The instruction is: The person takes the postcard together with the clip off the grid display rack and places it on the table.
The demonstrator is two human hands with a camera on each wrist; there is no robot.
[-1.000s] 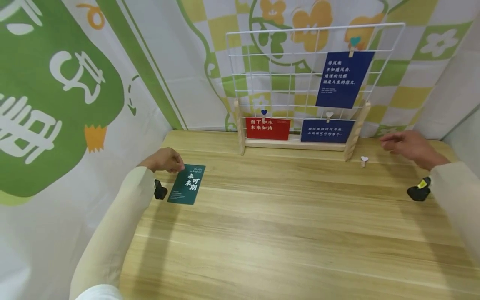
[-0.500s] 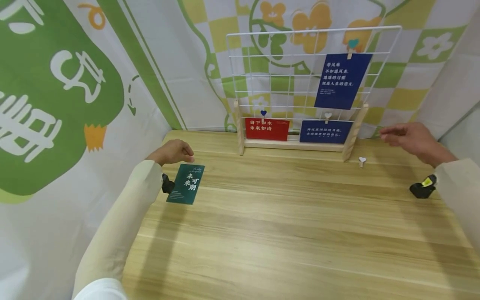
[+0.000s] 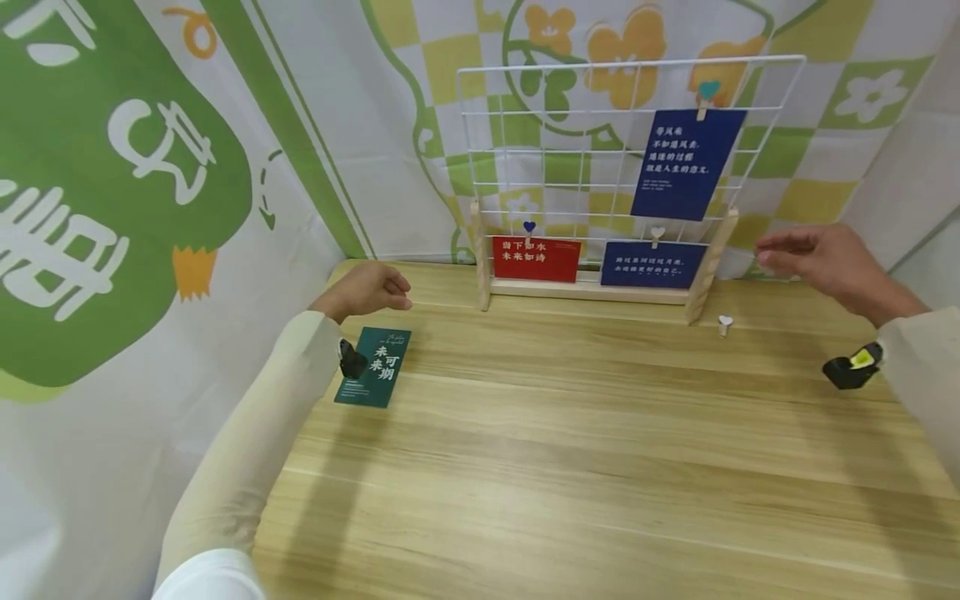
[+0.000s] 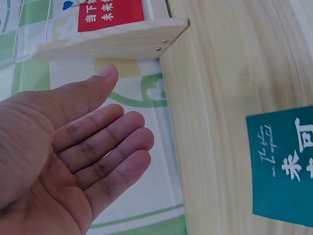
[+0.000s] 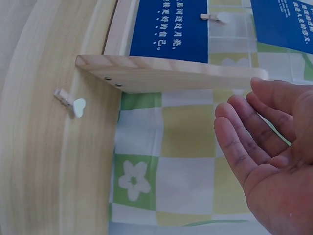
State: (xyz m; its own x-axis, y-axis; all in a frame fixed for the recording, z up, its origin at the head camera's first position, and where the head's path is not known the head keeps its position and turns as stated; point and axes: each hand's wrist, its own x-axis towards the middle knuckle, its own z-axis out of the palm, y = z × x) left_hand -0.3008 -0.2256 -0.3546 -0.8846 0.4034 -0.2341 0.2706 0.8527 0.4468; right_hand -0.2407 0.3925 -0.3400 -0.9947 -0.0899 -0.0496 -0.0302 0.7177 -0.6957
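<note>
My left hand (image 3: pixel 369 292) is held above the table's left back part, its relaxed fingers around nothing, as the left wrist view confirms. Just in front of it a dark green card (image 3: pixel 388 367) with white writing lies flat on the wood. On the other side, my right hand (image 3: pixel 828 262) hovers beside the rack's right end, palm bare and fingers loosely bent. Below it, a small clothespin with a white heart (image 3: pixel 724 325) lies on the table. The white wire grid rack (image 3: pixel 555 183) carries a red card (image 3: pixel 551 267) and two blue cards (image 3: pixel 693 179) (image 3: pixel 637 271), each clipped by a heart clothespin.
The rack's twisted wooden feet (image 3: pixel 482 258) stand at the back of the wooden table (image 3: pixel 570 450). Behind it hangs a green, white and yellow patterned cloth (image 3: pixel 442 92), with another printed cloth wall at the left. A black wrist camera (image 3: pixel 853 368) sits under each forearm.
My left hand has come off the green card's top corner, moving up and to the right. My right hand has lifted a little. The card and the loose clothespin stay in place.
</note>
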